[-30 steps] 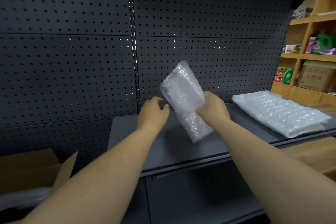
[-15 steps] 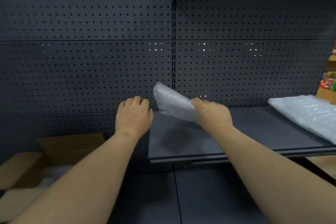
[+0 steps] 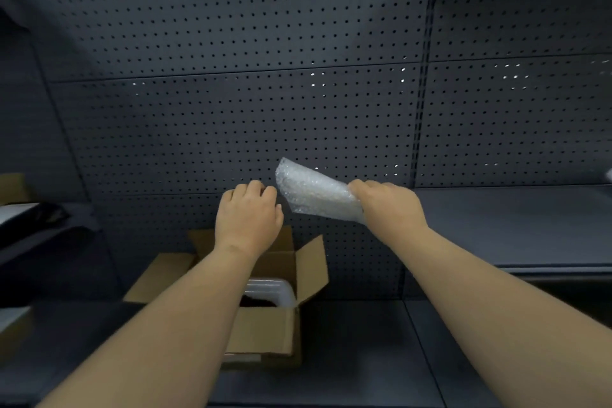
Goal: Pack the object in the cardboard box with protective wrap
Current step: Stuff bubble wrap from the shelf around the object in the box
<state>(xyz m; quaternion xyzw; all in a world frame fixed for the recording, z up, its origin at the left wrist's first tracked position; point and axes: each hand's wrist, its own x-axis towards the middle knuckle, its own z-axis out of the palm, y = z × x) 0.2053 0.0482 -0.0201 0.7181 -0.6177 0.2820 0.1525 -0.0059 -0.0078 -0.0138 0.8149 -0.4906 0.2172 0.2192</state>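
My right hand [image 3: 387, 205] grips one end of a bundle of clear bubble wrap [image 3: 311, 192], which sticks out up and to the left in the air. My left hand [image 3: 248, 215] hovers just left of the bundle with fingers curled and nothing in it, a small gap between them. Below both hands an open cardboard box [image 3: 265, 331] sits on a dark lower shelf, its flaps spread. Inside it shows a white plastic container [image 3: 271, 291] with something dark in it. What the wrap encloses is hidden.
A dark pegboard wall [image 3: 265, 109] fills the background. A dark shelf [image 3: 513, 225] runs at the right at hand height. At the far left are another cardboard piece [image 3: 13, 189] and a dark shelf with flat items [image 3: 29, 215].
The view has swung left and down, so the open box now lies under my hands. The bubble-wrap bundle, still in my right hand, has travelled left with it; the stack of wrap has left the view.
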